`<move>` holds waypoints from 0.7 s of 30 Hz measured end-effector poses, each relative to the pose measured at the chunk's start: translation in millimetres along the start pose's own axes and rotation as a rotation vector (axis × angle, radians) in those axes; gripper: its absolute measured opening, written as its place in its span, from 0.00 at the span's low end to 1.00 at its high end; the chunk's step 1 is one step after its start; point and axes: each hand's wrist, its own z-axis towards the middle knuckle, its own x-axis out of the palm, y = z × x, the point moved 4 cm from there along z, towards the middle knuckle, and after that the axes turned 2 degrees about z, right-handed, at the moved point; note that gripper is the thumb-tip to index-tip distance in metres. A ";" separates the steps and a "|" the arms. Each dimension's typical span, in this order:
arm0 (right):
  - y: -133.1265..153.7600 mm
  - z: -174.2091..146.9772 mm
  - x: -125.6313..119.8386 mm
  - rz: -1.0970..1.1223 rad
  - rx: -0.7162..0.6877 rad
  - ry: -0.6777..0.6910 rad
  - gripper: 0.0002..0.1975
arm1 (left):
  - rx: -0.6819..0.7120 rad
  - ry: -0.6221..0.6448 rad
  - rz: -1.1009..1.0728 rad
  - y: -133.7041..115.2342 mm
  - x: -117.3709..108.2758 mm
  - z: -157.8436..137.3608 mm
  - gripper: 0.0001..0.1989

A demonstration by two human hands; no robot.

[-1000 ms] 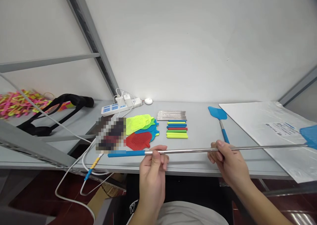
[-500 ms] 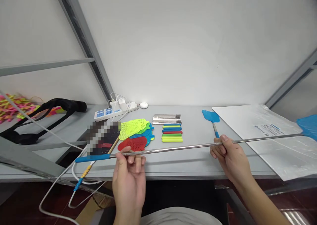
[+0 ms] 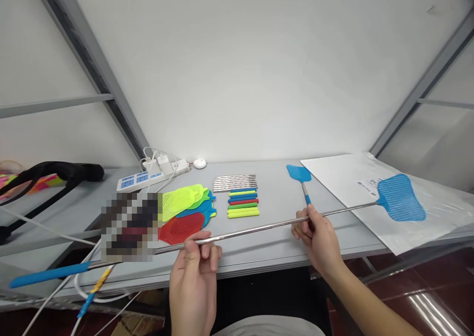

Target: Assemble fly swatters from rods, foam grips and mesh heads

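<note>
A long fly swatter with a metal rod, a blue handle at the left and a blue mesh head at the right spans the view above the table edge. My left hand pinches its rod left of centre, thumb on top. My right hand is closed on the rod nearer the head. Just beyond the right hand lies a shorter blue swatter, its handle end close to my fingers. Between the hands, farther back, are several coloured handles in a row and several metal rods.
Mesh swatter heads in yellow-green, blue and red overlap left of the handles. A power strip with white plugs stands behind them. A white plastic package lies at the right. Cables hang over the front left edge. Grey shelf posts frame both sides.
The swatter has slid leftward through the view, its handle now farther left and its whole head in sight. My right hand has shifted left with it. The camera view has also turned slightly right.
</note>
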 end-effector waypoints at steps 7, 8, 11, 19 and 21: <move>12.7 12.4 -12.0 -0.024 -0.113 -0.171 0.28 | 0.075 -0.085 0.004 -26.1 -10.5 13.3 0.12; 13.9 13.9 -11.4 -0.028 -0.118 -0.171 0.28 | 0.077 -0.086 0.004 -28.4 -10.7 14.7 0.12; 19.7 17.1 -10.6 -0.021 -0.136 -0.155 0.27 | 0.088 -0.069 0.001 -31.7 -9.0 17.5 0.13; 40.8 30.0 -44.3 0.048 -0.235 -0.266 0.25 | 0.091 -0.099 -0.040 -34.0 -16.2 23.0 0.10; 42.0 34.2 -52.9 0.051 -0.259 -0.306 0.24 | 0.090 -0.109 -0.083 -37.9 -22.7 27.5 0.10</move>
